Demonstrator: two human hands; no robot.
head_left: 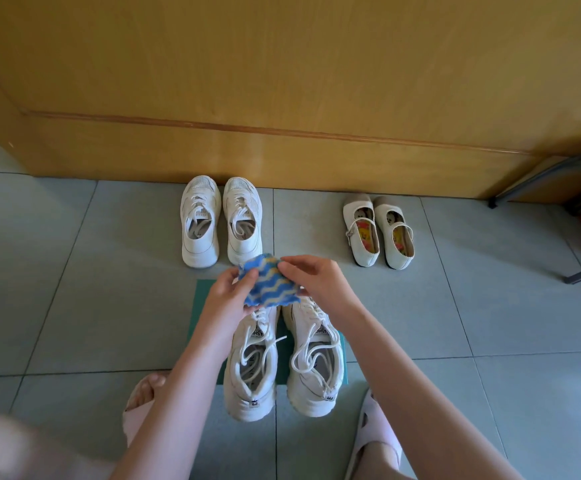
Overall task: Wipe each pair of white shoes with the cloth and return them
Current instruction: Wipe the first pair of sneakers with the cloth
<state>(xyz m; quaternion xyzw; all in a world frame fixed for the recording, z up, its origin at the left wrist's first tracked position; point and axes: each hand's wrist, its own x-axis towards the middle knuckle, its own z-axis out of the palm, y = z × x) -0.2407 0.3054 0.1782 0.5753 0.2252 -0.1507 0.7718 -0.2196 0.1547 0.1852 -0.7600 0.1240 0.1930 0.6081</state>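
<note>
While both hands hold the cloth [270,284] up over the toes of the near sneakers [311,368] on the mat [203,292], I can't tell if anything's wiped; left hand [225,299] pinches its left edge, right hand [316,280] its right side, fingers curled. Risk imo: loose laces [265,344] snagging the cloth, or a one-handed lift dropping a sneaker, those chunky soles look heavy.

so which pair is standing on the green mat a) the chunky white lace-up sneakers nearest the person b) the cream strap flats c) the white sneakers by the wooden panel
A: the chunky white lace-up sneakers stand on the green mat, below the blue-and-yellow striped cloth held by the left hand and right hand.
</note>
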